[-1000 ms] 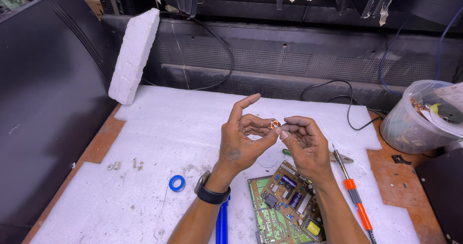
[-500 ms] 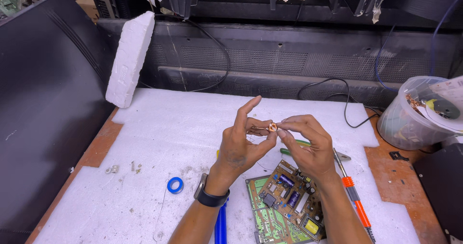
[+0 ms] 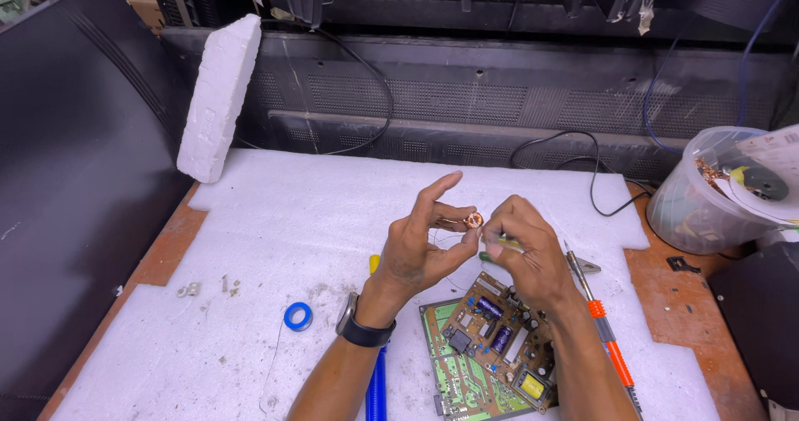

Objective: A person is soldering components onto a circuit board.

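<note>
We have a small copper coil held up between both hands, above the white foam sheet that covers the bench, just over the far corner of the green circuit board. It looks like a little ring wound with reddish-copper wire, bright against the fingers, with what seem to be thin wire ends trailing down from it (too fine for us to be sure). We judge it very light and stiff in the core, but the winding and leads are delicate: best taken by the outer rim of the ring, never by the loose wire, and with a gentle pinch since it could slip or spring away.

Our left hand pinches the coil between thumb and a finger, the index finger raised and spread away. Our right hand has its fingertips pressed together at the coil's right side, touching it; a thin green-handled tool shows under that hand, though we cannot tell whether it is gripped.

Further out, an orange-handled soldering iron lies to the right of the board, a blue tape ring sits on the foam to the left, and a clear plastic tub stands at the far right.
</note>
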